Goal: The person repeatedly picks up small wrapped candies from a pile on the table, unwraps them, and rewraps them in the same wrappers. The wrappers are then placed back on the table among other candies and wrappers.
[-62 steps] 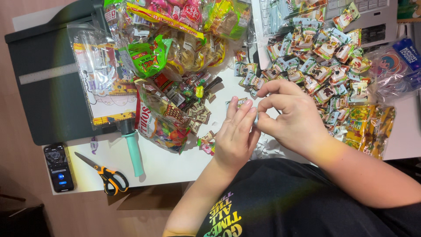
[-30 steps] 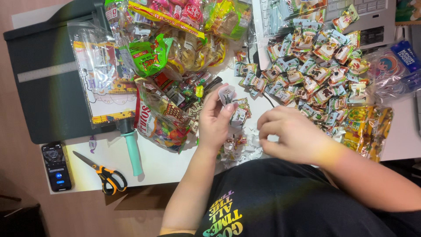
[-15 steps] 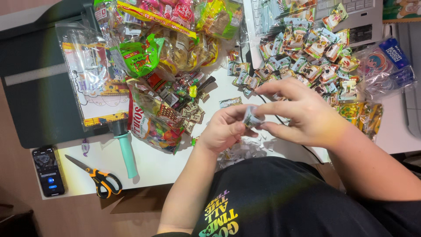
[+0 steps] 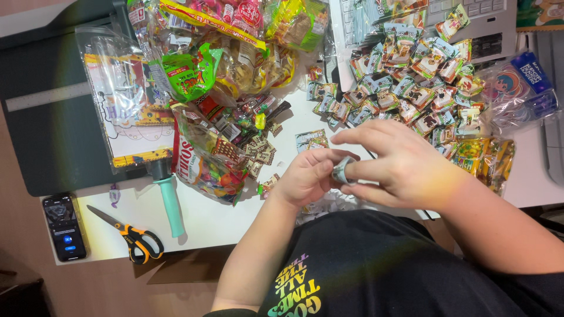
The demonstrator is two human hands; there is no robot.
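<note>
A small crinkly silver sweet wrapper point(image 4: 341, 171) is pinched between left hand point(image 4: 305, 179) and right hand point(image 4: 399, 164); unwrapping seems underway, needing a gentle outward pull next.

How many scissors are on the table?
1. The scissors, with orange and black handles, lie near the table's front edge, between the phone and the teal-handled tool. More could be hidden under the candy bags.

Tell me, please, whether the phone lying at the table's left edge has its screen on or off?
On. The phone lies face up beside the scissors, and its screen shows a lit blue button and an image, not plain black.
</note>
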